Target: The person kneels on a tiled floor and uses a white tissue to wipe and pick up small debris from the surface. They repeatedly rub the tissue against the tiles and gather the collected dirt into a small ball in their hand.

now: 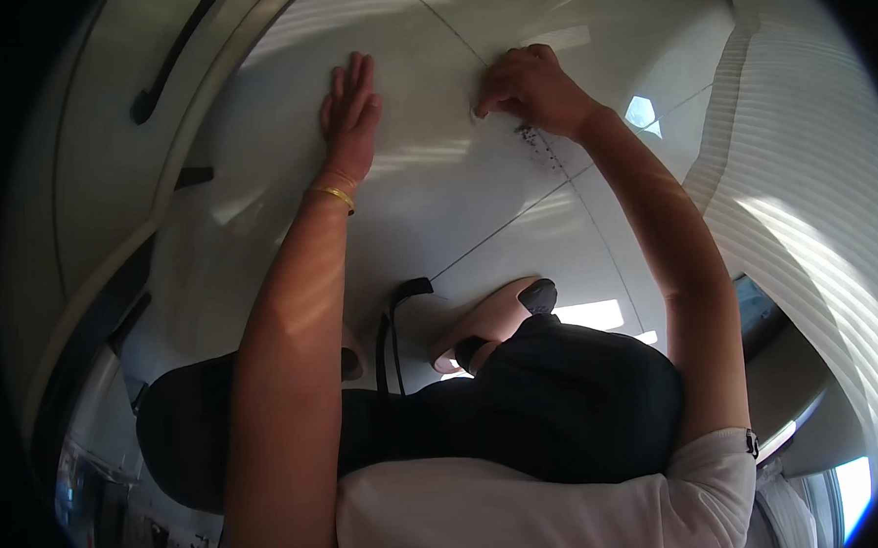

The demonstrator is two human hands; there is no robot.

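Note:
My left hand [351, 120] is stretched out with nothing in it, its palm turned towards the pale tiled floor [421, 194]; whether it touches the floor is unclear. A gold bracelet [336, 198] circles that wrist. Across from it, my right hand [530, 90] is low over the floor with its fingers curled. A small whitish spot shows by its fingertips, and I cannot tell if it is an object or a reflection. Dark crumbs or dirt specks [532, 141] lie scattered along a tile joint just below the right hand.
Pale curtain or blind fabric [793, 134] with fine stripes hangs along the right. A rounded light-coloured furniture edge [184, 149] curves along the left. Nearer me are a pink slipper [478, 320] and a black strap [410, 286]. Patches of sunlight fall on the tiles.

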